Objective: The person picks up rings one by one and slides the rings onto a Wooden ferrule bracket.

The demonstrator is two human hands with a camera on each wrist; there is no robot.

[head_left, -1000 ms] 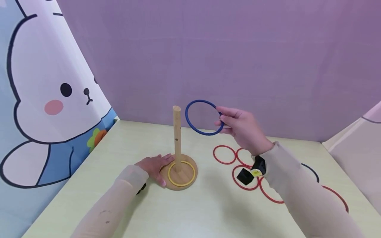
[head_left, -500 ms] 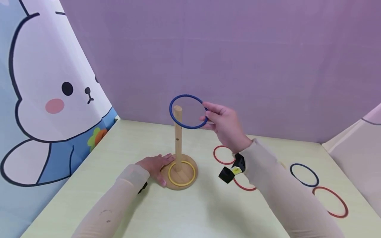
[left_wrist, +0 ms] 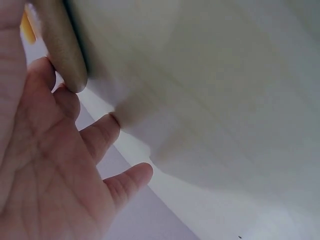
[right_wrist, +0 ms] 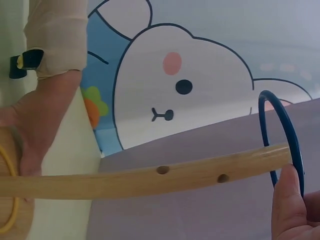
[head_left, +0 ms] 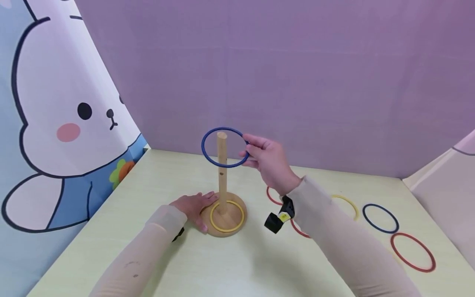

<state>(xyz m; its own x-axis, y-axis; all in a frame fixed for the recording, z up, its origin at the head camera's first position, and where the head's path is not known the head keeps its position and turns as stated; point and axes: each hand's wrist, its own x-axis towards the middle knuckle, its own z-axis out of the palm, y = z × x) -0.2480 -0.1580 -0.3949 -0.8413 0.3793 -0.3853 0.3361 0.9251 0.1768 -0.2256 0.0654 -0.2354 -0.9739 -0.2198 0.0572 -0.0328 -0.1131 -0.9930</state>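
My right hand (head_left: pixel 270 163) pinches a blue ring (head_left: pixel 203 147) by its right side, between thumb and fingers. The ring encircles the top of an upright wooden post (head_left: pixel 222 183); in the right wrist view the post's tip (right_wrist: pixel 281 156) lies within the ring. At the foot of the post, a yellow ring (head_left: pixel 243 216) lies around it on the round wooden base (head_left: pixel 231 218). My left hand (head_left: pixel 192 208) rests against the base's left edge with fingers spread. The left wrist view shows its fingertips (left_wrist: pixel 112 122) near the base's rim (left_wrist: pixel 67 55).
On the pale table (head_left: pixel 215 268), to the right, lie another blue ring (head_left: pixel 397 225), a red ring (head_left: pixel 432 258) and a yellow ring (head_left: pixel 357 208). More red rings (head_left: pixel 269 195) are partly hidden by my right arm. A purple backdrop (head_left: pixel 297 82) stands behind.
My right hand has carried the blue ring leftward from beside the post to around its top, and has lowered it slightly in the last half second. The left hand stays on the base.
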